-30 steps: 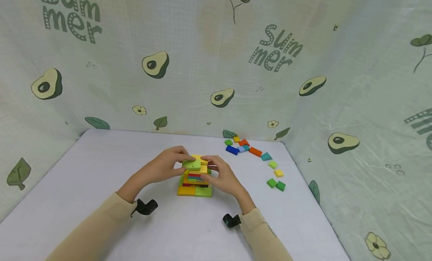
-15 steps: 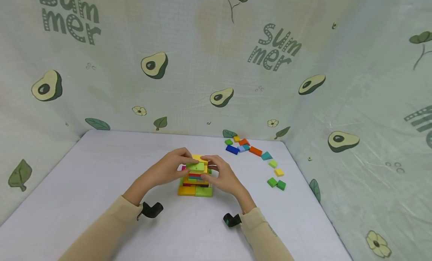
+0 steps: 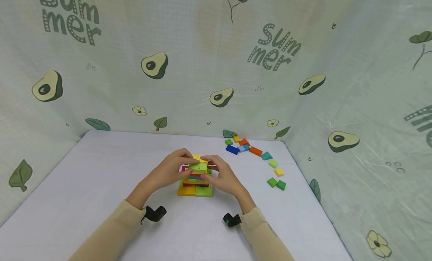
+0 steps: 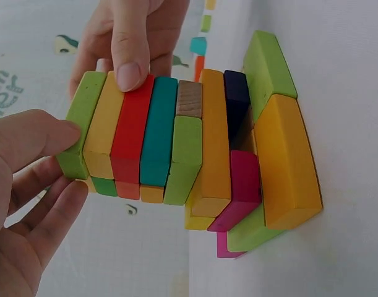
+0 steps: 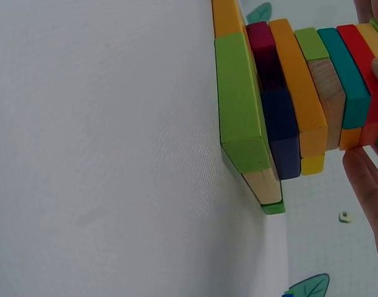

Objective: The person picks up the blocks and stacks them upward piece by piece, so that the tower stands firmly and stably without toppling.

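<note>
A tower of coloured wooden blocks [image 3: 195, 183] stands mid-table, wider at its base. On its top layer lies a light green block [image 4: 83, 120], which my left hand [image 3: 172, 168] pinches between thumb and fingers at its left end. My right hand [image 3: 223, 175] holds the upper tower from the right. In the left wrist view its thumb presses the front of a red block [image 4: 134, 117] and a yellow block [image 4: 105, 133]; its other fingers are partly hidden behind the tower. Lower layers show teal, orange, dark blue and magenta blocks above an orange and light green base.
Loose blocks lie to the right and back right, among them a dark blue block [image 3: 232, 150], an orange-red block [image 3: 255, 151], a teal triangular block [image 3: 266, 156] and a yellow block [image 3: 279, 172]. Patterned fabric [image 3: 185, 114] hangs behind the white table [image 3: 111, 167].
My left hand has moved right with the light green block, shifting it across the tower top to the front centre. The right hand has stayed nearly still.
</note>
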Demonstrator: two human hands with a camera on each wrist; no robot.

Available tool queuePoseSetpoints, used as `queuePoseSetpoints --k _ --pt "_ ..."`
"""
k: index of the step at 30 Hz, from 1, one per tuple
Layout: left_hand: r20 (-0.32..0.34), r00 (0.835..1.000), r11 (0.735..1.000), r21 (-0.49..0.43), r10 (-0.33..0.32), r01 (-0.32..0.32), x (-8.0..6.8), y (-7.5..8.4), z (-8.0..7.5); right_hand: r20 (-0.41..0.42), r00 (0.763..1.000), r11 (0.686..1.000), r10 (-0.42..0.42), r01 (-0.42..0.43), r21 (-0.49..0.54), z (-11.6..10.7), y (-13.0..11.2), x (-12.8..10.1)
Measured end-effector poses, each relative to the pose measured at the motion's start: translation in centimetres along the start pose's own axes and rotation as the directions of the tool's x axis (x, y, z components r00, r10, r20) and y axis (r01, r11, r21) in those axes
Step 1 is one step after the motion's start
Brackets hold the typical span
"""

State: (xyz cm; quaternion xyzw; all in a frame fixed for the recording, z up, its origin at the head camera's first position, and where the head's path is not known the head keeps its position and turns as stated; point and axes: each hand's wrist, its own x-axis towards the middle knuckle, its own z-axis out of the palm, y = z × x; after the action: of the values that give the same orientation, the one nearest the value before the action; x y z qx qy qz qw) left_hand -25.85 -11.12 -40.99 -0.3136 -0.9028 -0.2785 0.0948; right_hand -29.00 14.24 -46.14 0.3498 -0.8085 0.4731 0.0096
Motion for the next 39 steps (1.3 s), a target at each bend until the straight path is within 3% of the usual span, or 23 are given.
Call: queuePoseSetpoints --k 11,17,22,28,31,39 --pt "-0.063 0.998 0.998 -0.055 0.006 -0.009 -0.3 -0.3 0.4 -0.007 1.000 1.000 0.010 -0.010 -0.002 0.0 -0.1 0.2" --pt "-0.106 0.994 0.988 -0.156 -0.034 0.017 -0.5 -0.7 0.8 -0.011 1.000 1.000 0.024 -0.024 -0.020 0.2 0.0 0.1" --pt "-0.096 0.987 0.963 -0.250 -0.129 0.101 -0.5 -1.6 1.5 -0.012 0.999 0.999 0.035 -0.035 -0.026 0.2 0.0 0.0" --pt "-0.051 0.975 0.904 -0.386 -0.218 0.182 -0.6 -2.4 2.6 -0.023 0.999 0.999 0.046 -0.046 -0.023 0.2 0.0 -0.1" --pt "-0.044 0.972 0.886 -0.423 -0.229 0.189 -0.8 -2.5 3.0 -0.025 0.999 0.999 0.043 -0.043 -0.015 0.2 0.0 -0.1" --pt "-0.061 0.970 0.877 -0.443 -0.235 0.185 -1.0 -2.5 3.6 -0.030 0.999 0.999 0.040 -0.040 0.005 0.3 0.1 0.0"
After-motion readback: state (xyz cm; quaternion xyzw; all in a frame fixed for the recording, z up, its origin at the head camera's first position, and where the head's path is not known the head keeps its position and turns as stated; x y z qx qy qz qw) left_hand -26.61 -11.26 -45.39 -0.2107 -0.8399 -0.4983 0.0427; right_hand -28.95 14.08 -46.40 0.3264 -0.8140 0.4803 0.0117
